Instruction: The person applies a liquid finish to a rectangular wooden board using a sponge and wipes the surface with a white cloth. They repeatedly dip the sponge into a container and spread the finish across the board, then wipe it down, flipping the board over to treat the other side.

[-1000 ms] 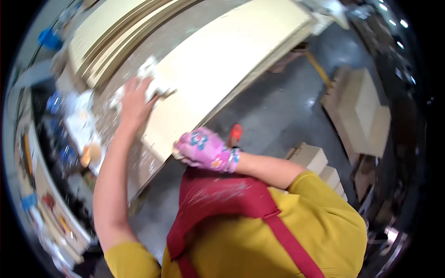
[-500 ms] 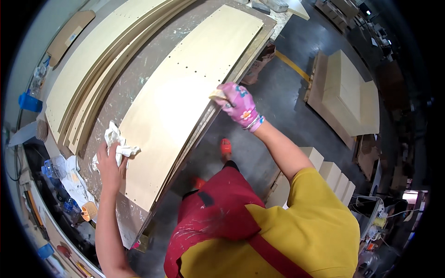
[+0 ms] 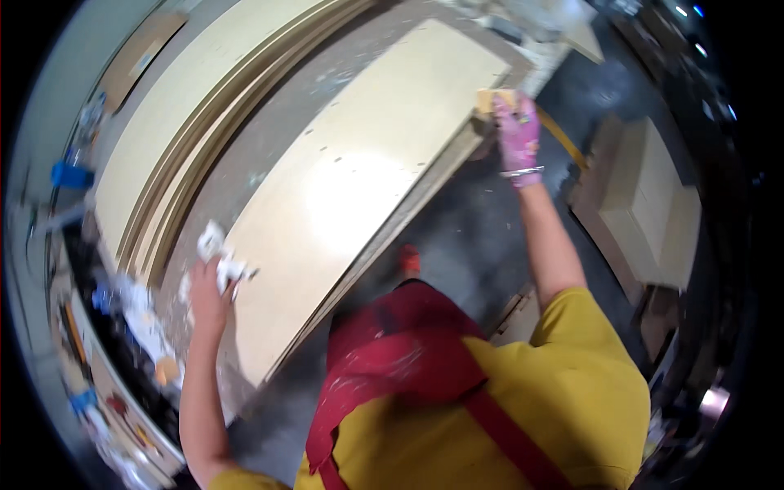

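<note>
At the far left a cluttered shelf [image 3: 122, 327] with small blurred items is seen, too smeared for any of them to be told apart. Beside it, a stack of pale boards [image 3: 188, 139] is laid along the grey, paint-spattered workbench [image 3: 269, 147]. The left hand [image 3: 211, 294], bare, is closed around a crumpled white rag [image 3: 220, 257], which is pressed against the left edge of a long pale wooden panel [image 3: 351, 188], near its nearer end. The panel is laid flat on the workbench, running diagonally from lower left to upper right, with a bright glare on its middle and a few small holes visible in its surface. Below it, a red apron [image 3: 392, 359] and a yellow shirt [image 3: 555, 408] are worn by the person, and a red shoe tip [image 3: 408, 260] is seen on the dark floor [image 3: 474, 237]. At the panel's far right edge, the right hand [image 3: 518, 135], covered by a pink patterned glove, is closed on a small tan block [image 3: 494, 100], which is held against the panel's edge. Whether the block is a sponge or a sanding pad cannot be told. Further right, more pale boards [image 3: 653, 196] are stacked on the floor, well apart from the workbench.
</note>
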A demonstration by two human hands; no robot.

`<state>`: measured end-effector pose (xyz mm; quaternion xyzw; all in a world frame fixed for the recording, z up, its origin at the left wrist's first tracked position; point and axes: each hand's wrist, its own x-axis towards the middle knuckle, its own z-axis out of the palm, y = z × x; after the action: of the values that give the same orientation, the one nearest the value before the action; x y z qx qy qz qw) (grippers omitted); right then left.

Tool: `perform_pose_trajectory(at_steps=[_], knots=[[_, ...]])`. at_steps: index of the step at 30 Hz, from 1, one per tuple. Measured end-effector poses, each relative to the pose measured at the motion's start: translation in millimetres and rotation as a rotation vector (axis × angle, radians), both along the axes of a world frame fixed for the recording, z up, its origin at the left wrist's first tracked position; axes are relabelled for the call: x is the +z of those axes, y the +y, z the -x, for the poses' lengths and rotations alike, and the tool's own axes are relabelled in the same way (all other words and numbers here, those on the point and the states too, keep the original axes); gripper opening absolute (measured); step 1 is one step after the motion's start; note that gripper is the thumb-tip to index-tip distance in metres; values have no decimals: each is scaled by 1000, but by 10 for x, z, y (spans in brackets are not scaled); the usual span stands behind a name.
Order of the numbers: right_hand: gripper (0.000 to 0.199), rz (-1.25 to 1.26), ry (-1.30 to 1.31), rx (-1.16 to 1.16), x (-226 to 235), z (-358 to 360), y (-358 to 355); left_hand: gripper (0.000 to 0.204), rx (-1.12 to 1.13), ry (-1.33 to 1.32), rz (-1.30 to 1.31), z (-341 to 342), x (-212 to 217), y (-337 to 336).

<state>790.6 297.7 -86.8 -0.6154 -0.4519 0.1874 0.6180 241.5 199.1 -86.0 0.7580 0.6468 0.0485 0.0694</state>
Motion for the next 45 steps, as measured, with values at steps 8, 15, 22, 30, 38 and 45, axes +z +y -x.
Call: perform_pose_trajectory(at_steps=[8,15,22,30,38,45], knots=[[29,108,36,946,763,1498,675,44,-128,-416,-313,-1870,422,-120],[47,49,-508,2081,944,4102,-188,43,134,-239,-293,-1377,253,-552],[35,-6,-783,2439,807,5273,-907,34,250,-367,-289,-1078,-41,-698],[46,363,89,1431,533,4268,232,44,701,-66,-172,-349,57,-1705],[37,395,475,1235,309,3451,555,45,804,-329,-414,-315,440,-1579],[37,278,306,1176,699,3377,520,42,668,-145,-243,100,-214,-468]])
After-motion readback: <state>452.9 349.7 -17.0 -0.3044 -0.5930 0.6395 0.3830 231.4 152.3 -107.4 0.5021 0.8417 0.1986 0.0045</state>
